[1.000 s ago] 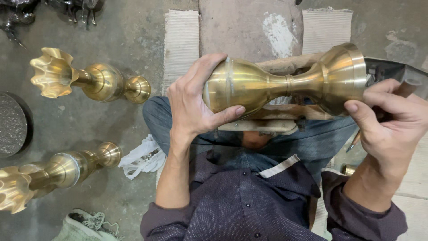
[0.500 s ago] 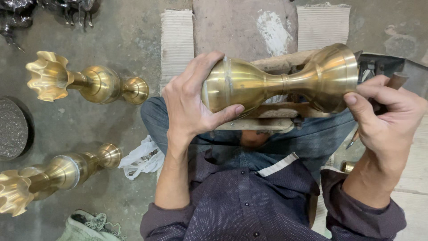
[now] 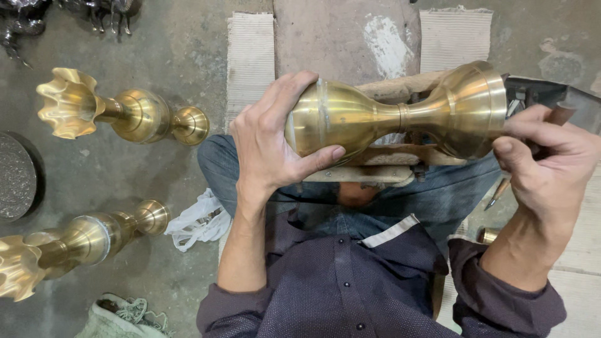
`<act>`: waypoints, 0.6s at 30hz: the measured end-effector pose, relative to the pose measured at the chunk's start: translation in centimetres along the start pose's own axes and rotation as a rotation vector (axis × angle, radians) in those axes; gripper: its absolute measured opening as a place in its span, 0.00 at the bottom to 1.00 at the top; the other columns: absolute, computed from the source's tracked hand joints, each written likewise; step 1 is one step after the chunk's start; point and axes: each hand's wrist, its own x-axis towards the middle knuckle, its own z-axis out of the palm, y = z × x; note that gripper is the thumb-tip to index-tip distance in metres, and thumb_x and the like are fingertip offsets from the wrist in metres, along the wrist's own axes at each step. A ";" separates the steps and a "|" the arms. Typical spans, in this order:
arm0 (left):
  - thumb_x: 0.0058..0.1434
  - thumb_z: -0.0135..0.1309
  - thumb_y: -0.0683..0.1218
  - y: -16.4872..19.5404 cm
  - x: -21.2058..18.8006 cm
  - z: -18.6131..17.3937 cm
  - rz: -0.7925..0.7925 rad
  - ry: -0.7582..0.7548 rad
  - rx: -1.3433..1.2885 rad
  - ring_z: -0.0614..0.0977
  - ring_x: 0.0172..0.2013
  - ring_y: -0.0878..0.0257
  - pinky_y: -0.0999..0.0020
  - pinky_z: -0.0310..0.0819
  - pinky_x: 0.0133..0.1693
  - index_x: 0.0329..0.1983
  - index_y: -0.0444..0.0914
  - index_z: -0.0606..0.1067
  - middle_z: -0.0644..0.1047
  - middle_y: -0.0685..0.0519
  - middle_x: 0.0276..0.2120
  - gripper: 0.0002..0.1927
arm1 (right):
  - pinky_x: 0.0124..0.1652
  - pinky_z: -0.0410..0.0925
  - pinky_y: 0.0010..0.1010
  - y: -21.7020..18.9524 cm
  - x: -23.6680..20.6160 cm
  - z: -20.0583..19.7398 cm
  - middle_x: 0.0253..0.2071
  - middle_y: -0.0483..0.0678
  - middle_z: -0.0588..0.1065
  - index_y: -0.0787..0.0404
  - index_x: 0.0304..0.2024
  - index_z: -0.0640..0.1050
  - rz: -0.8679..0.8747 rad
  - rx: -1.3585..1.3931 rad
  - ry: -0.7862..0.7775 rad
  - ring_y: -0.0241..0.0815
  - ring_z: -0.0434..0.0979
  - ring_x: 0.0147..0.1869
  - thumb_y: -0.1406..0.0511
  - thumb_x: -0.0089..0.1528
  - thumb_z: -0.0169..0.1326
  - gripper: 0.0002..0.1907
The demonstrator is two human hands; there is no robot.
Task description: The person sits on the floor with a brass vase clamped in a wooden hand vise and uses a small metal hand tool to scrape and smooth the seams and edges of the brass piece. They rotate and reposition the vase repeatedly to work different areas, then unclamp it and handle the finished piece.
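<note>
Left hand (image 3: pixel 269 150) clamps the rounded end of the brass hourglass piece (image 3: pixel 394 116) lying sideways on the wooden rest (image 3: pixel 375 169) over the lap, right hand (image 3: pixel 548 169) closed at its flared end, apparently mid-finishing, so steady turning looks needed next.

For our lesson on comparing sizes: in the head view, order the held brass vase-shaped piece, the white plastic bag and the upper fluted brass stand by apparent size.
1. Brass vase-shaped piece, though nearest the camera.
2. Upper fluted brass stand.
3. White plastic bag.
</note>
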 end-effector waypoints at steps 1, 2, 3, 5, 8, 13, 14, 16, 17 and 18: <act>0.52 0.64 0.74 0.0 0.0 0.0 0.001 0.005 -0.005 0.87 0.47 0.50 0.59 0.82 0.47 0.63 0.43 0.74 0.81 0.49 0.54 0.44 | 0.26 0.60 0.17 -0.2 0.1 0.2 0.30 0.44 0.73 0.69 0.37 0.80 0.035 0.037 0.026 0.29 0.68 0.28 0.70 0.64 0.63 0.06; 0.52 0.64 0.74 -0.1 -0.1 0.0 0.002 0.009 -0.010 0.87 0.47 0.51 0.59 0.82 0.47 0.63 0.43 0.74 0.81 0.49 0.53 0.43 | 0.24 0.60 0.16 -0.4 0.2 0.5 0.29 0.42 0.72 0.67 0.36 0.79 0.072 0.076 0.052 0.27 0.68 0.27 0.69 0.62 0.62 0.06; 0.53 0.63 0.74 -0.1 -0.1 0.0 0.006 0.015 -0.015 0.87 0.46 0.51 0.60 0.82 0.47 0.63 0.44 0.74 0.81 0.50 0.53 0.43 | 0.24 0.60 0.17 -0.5 0.2 0.7 0.29 0.43 0.72 0.68 0.35 0.80 0.066 0.067 0.069 0.28 0.68 0.26 0.70 0.61 0.63 0.06; 0.53 0.62 0.75 -0.3 -0.1 0.0 -0.007 0.011 -0.013 0.87 0.47 0.51 0.58 0.82 0.48 0.62 0.44 0.74 0.81 0.50 0.54 0.43 | 0.25 0.59 0.18 -0.2 0.0 1.0 0.28 0.45 0.72 0.70 0.35 0.80 0.030 0.033 0.076 0.29 0.68 0.25 0.71 0.61 0.64 0.06; 0.52 0.62 0.75 -0.5 -0.4 0.0 -0.038 0.011 -0.029 0.87 0.47 0.52 0.58 0.82 0.50 0.62 0.44 0.74 0.81 0.50 0.55 0.43 | 0.30 0.60 0.20 0.6 -0.3 0.6 0.29 0.48 0.73 0.73 0.36 0.80 -0.105 -0.072 0.014 0.32 0.69 0.28 0.73 0.64 0.66 0.07; 0.53 0.62 0.74 -1.1 -0.7 0.1 -0.063 0.050 -0.129 0.88 0.48 0.54 0.63 0.84 0.50 0.61 0.44 0.74 0.81 0.51 0.52 0.41 | 0.34 0.63 0.22 1.9 -1.3 0.5 0.33 0.51 0.75 0.73 0.37 0.79 -0.238 -0.119 -0.084 0.35 0.72 0.33 0.73 0.62 0.68 0.09; 0.53 0.62 0.74 -1.2 -0.8 0.1 -0.062 0.046 -0.127 0.88 0.48 0.54 0.63 0.84 0.50 0.61 0.44 0.74 0.81 0.51 0.52 0.41 | 0.34 0.63 0.23 1.8 -1.3 0.5 0.33 0.51 0.76 0.73 0.39 0.80 -0.240 -0.129 -0.082 0.35 0.72 0.34 0.72 0.63 0.68 0.10; 0.53 0.63 0.74 -1.0 -0.8 0.2 -0.056 0.036 -0.099 0.88 0.48 0.53 0.62 0.83 0.49 0.61 0.44 0.74 0.81 0.51 0.53 0.42 | 0.35 0.62 0.24 1.3 -1.0 0.8 0.31 0.49 0.75 0.75 0.42 0.81 -0.250 -0.152 -0.069 0.37 0.70 0.35 0.70 0.64 0.69 0.12; 0.53 0.63 0.73 -0.9 -0.8 0.2 -0.049 0.032 -0.070 0.87 0.47 0.53 0.61 0.83 0.48 0.62 0.44 0.74 0.81 0.50 0.54 0.42 | 0.34 0.61 0.23 1.0 -0.8 1.1 0.30 0.47 0.75 0.74 0.42 0.81 -0.206 -0.116 -0.017 0.36 0.69 0.34 0.69 0.64 0.69 0.12; 0.53 0.64 0.73 -0.8 -0.7 0.3 -0.040 0.029 -0.040 0.87 0.46 0.52 0.61 0.83 0.47 0.63 0.44 0.74 0.81 0.50 0.55 0.43 | 0.32 0.60 0.22 0.8 -0.6 1.5 0.29 0.46 0.74 0.73 0.41 0.81 -0.164 -0.077 0.036 0.34 0.68 0.32 0.67 0.64 0.68 0.13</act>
